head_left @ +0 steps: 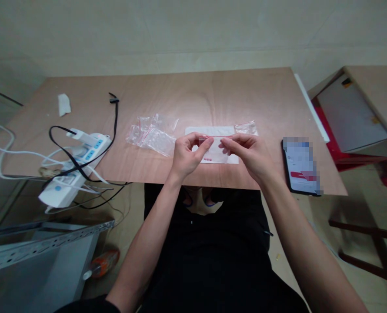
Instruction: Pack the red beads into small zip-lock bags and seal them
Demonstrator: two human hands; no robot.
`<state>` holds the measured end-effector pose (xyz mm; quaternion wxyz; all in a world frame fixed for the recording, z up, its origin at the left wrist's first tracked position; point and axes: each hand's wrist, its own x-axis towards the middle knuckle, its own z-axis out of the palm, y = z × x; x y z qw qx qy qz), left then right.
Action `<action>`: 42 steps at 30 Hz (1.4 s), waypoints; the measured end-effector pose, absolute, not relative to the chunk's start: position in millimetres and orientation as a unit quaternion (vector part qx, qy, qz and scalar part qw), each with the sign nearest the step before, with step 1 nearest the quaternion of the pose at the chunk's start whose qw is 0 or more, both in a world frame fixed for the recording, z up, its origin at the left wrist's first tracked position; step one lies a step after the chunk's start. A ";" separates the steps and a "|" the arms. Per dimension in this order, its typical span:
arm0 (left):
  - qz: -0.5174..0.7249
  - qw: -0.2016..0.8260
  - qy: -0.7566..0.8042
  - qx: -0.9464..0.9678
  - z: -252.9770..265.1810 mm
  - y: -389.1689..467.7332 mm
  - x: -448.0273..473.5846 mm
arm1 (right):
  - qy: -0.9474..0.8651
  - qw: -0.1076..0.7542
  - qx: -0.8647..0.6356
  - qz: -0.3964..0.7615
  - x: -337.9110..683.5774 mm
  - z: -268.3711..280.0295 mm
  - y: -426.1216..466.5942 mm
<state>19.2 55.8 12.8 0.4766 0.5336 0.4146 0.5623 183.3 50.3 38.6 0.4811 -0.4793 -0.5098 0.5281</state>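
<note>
Between my two hands is a small clear zip bag [217, 148] with a red strip along its top edge. My left hand [187, 157] pinches its left top corner between thumb and fingers. At the right end of the red strip, my right hand [252, 153] has thumb and fingers closed on the bag. Behind and below it lies a white sheet [193, 130] on the table. A few small round reddish pieces [208, 159] show near the sheet's lower edge; whether they are inside the bag or on the sheet I cannot tell.
Clear zip bags [152, 134] lie piled left of my hands, and another clear bag [246, 128] is behind my right hand. A phone [301, 167] rests near the table's right edge. On the left sits a power strip [72, 171] with tangled cables, near a white scrap [64, 104].
</note>
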 end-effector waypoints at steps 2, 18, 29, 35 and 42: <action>0.553 0.499 0.414 0.523 12.1 56.7 19.5 | -0.503 0.495 -0.479 0.523 184.8 35.4 49.0; 0.535 0.518 0.425 0.514 13.5 56.1 18.3 | -0.542 0.500 -0.479 0.475 185.8 33.5 41.8; 0.452 0.521 0.420 0.589 24.1 50.7 1.5 | -0.571 0.495 -0.500 0.423 193.2 42.0 42.8; 0.480 0.433 0.475 0.597 18.2 52.9 -17.1 | -0.575 0.495 -0.507 0.409 201.2 49.6 45.4; 0.412 0.115 0.753 0.500 -5.0 61.6 -88.6 | -0.532 0.531 -0.596 0.281 258.3 40.2 71.6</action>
